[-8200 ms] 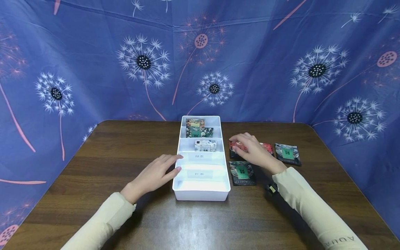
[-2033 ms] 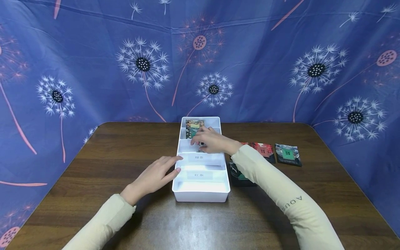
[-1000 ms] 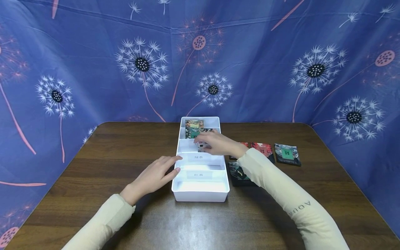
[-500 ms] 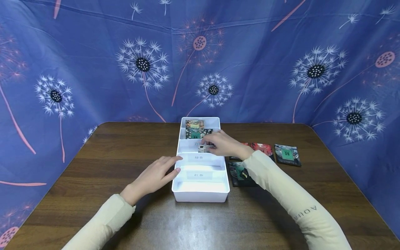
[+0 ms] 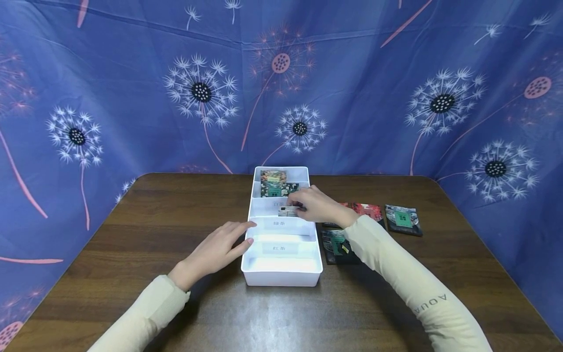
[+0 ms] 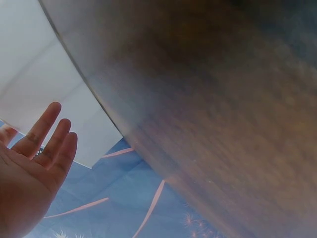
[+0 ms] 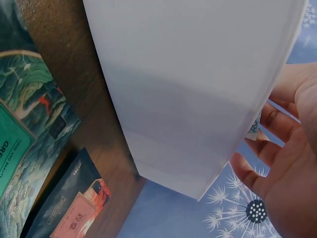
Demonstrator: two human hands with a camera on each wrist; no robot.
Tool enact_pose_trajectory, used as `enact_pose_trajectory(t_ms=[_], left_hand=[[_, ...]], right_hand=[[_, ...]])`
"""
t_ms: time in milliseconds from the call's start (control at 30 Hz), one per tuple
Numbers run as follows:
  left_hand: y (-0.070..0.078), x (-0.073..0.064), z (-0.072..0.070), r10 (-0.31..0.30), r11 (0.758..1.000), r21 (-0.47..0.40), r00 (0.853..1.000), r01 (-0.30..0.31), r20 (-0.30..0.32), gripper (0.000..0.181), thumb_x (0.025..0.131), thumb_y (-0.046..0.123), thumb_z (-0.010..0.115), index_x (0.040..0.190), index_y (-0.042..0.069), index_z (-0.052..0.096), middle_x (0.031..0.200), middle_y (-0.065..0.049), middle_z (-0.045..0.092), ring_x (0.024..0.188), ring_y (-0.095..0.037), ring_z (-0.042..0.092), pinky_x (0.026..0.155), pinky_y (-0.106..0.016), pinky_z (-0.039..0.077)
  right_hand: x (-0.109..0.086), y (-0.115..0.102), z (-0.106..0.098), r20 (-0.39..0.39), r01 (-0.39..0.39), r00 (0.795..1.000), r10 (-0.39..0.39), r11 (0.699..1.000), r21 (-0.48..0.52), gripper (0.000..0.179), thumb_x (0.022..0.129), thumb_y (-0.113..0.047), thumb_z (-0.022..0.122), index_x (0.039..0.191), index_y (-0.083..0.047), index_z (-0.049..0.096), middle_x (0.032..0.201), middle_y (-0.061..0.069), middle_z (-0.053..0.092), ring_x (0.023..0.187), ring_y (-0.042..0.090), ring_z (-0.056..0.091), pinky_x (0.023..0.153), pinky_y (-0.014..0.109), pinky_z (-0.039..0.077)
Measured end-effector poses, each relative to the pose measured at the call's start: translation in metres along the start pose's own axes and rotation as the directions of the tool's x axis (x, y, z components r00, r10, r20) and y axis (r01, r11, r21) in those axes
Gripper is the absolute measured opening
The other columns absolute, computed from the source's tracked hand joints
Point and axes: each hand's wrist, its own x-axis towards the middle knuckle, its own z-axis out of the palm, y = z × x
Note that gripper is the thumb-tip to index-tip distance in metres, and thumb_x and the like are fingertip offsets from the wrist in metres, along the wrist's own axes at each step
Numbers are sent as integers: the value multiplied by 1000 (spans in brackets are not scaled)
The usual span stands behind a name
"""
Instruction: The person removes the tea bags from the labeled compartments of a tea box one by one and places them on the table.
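A long white tray [image 5: 282, 278] with several compartments stands mid-table, with printed labels on its dividers. My right hand [image 5: 320, 205] reaches over its right wall into the third compartment from the back. Its curled fingers pinch a pale tea sachet [image 5: 287, 212], which sits low there. In the right wrist view a corner of the sachet [image 7: 254, 128] shows between the fingers. My left hand [image 5: 215, 249] has its fingers extended, fingertips at the tray's left rim. An orange-brown sachet [image 5: 273, 175] and a dark floral sachet [image 5: 286, 189] lie in the two rear compartments.
Right of the tray lie a red sachet [image 5: 369, 210], another red one partly behind the right hand, a dark green-labelled sachet [image 5: 336, 244] under the forearm and a green-labelled sachet [image 5: 403, 218] farther right. A blue dandelion-print cloth [image 5: 352, 88] hangs behind the table [image 5: 184, 205].
My right hand went from the red sachets to the tray's third compartment. Lately it has shifted slightly right, and the pale sachet sits lower, baring the divider label. The left hand stays put.
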Motion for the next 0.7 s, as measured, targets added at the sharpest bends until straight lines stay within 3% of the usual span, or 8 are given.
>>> enact_pose_trajectory(t_ms=[300, 533, 700], left_hand=[[0, -2, 0, -1, 1000, 6, 1000, 1, -6, 52, 93, 56, 31, 134, 26, 44, 129, 6, 52, 119, -14, 48, 99, -40, 40], [0, -2, 0, 8, 1000, 3, 1000, -8, -8, 52, 93, 56, 31, 134, 26, 44, 129, 6, 51, 119, -15, 48, 98, -41, 40], [0, -1, 0, 12, 1000, 4, 1000, -12, -11, 52, 93, 56, 31, 134, 27, 43, 130, 7, 51, 119, -14, 48, 98, -40, 40]], right_hand=[[-2, -5, -5, -58, 5, 998, -5, 1000, -7, 24, 86, -9, 57, 106, -17, 66, 102, -3, 67, 76, 12, 50, 80, 37, 36], [-5, -12, -21, -115, 16, 993, -18, 1000, -12, 22, 84, -9, 59, 104, -15, 66, 102, -2, 66, 89, 16, 54, 87, 41, 37], [-7, -17, -35, -171, 50, 984, -54, 998, -28, 21, 85, -7, 59, 104, -13, 66, 101, -1, 66, 90, 17, 51, 82, 39, 36]])
